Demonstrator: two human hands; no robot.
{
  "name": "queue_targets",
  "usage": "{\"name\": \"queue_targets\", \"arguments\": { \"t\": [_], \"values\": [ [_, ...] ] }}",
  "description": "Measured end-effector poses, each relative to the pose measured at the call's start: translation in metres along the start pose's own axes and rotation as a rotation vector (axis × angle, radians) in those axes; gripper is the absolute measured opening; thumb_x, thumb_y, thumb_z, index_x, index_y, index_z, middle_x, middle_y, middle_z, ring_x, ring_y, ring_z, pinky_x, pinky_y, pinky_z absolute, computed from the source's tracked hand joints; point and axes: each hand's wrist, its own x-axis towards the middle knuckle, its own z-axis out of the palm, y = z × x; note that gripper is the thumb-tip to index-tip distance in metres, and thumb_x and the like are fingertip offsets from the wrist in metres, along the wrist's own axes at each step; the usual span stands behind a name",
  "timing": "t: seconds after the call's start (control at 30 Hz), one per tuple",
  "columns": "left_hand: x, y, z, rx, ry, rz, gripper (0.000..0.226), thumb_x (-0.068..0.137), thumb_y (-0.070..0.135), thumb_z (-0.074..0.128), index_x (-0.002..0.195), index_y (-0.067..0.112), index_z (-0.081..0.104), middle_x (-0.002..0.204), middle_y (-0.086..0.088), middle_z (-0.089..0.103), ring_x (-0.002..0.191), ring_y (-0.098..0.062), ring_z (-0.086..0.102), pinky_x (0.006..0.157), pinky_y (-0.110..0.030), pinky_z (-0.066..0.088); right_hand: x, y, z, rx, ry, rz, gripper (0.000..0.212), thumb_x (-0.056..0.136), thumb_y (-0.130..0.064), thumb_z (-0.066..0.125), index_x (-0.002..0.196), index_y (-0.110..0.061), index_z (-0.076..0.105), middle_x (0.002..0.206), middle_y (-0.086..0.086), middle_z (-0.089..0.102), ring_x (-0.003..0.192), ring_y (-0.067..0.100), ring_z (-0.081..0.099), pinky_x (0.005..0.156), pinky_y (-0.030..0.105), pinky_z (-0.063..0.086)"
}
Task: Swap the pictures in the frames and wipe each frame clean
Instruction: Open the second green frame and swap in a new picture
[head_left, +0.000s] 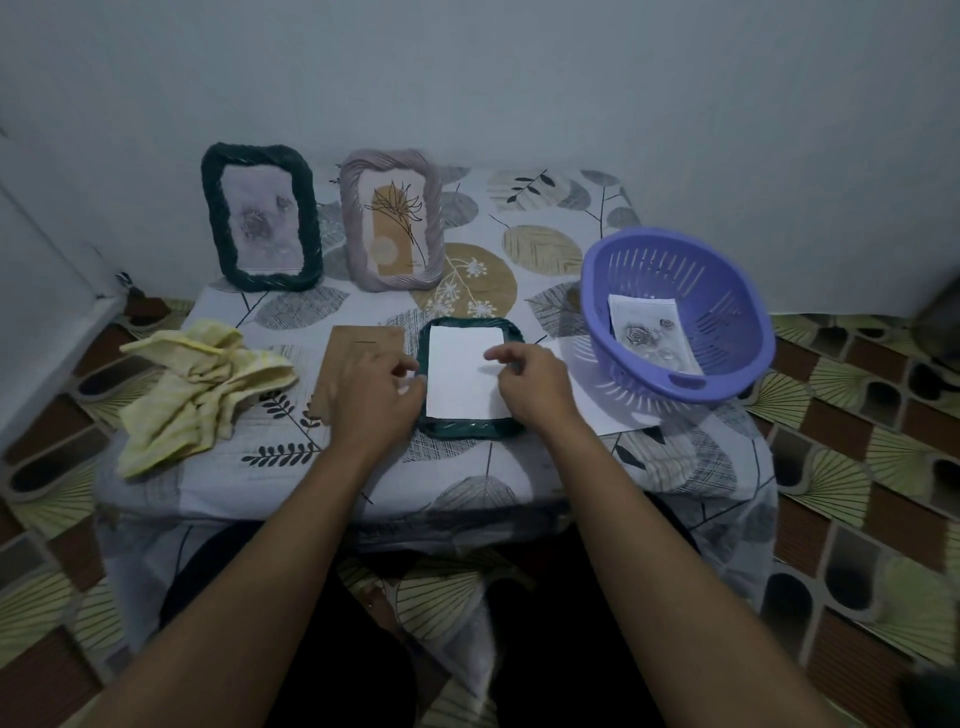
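Two bare forearms reach across a leaf-print surface (550, 208) to a dark green twisted-rim picture frame (467, 430) lying flat at the front middle.
Left grip (376, 384) and right grip (535, 384) curl their fingers at opposite edges of a white rectangular sheet (462, 384) lying in the frame; whether either pinches it cannot be told. A brown backing board (363, 343) lies just left, a crumpled yellow cloth (202, 384) farther left. A rose picture (649, 338) sits in a purple slotted plastic basket (675, 260) at right.
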Motion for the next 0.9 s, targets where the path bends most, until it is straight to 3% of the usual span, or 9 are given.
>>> {"name": "queue_targets", "arguments": {
  "t": [0.1,0.23,0.47,0.9],
  "values": [
    [0.005,0.004,0.015,0.027,-0.092,-0.014,0.038,0.087,0.049,0.059,0.11,0.021,0.068,0.108,-0.003,0.063,0.11,-0.029,0.054,0.095,-0.053,0.044,0.01,0.022,-0.008,-0.15,0.083,0.012,0.029,0.091,-0.015,0.056,0.111,-0.025,0.074,0.119,0.005,0.068,0.106,0.025,0.064,0.092,0.032,0.051],
    [0.008,0.007,0.023,0.136,-0.082,-0.069,0.052,0.089,0.053,0.061,0.128,0.018,0.061,0.123,-0.012,0.059,0.121,-0.035,0.047,0.1,-0.053,0.04,0.012,0.034,-0.011,-0.178,0.061,0.042,0.022,0.09,-0.032,0.064,0.107,-0.026,0.076,0.117,0.007,0.069,0.109,0.026,0.063,0.095,0.035,0.052],
    [0.011,0.007,0.029,0.152,-0.099,-0.081,0.048,0.084,0.056,0.065,0.12,0.025,0.065,0.124,-0.007,0.058,0.122,-0.033,0.045,0.101,-0.051,0.037,0.007,0.037,-0.014,-0.168,0.016,0.01,0.025,0.088,-0.029,0.072,0.111,-0.021,0.076,0.114,0.003,0.073,0.108,0.021,0.065,0.096,0.035,0.053],
    [0.01,0.008,0.031,0.157,-0.122,-0.079,0.053,0.083,0.055,0.068,0.126,0.026,0.062,0.129,-0.009,0.055,0.126,-0.034,0.04,0.102,-0.052,0.035,0.004,0.039,-0.019,-0.168,-0.044,0.019,0.037,0.081,-0.023,0.074,0.118,-0.021,0.072,0.118,0.005,0.07,0.112,0.022,0.063,0.098,0.036,0.051]
  ]
}}
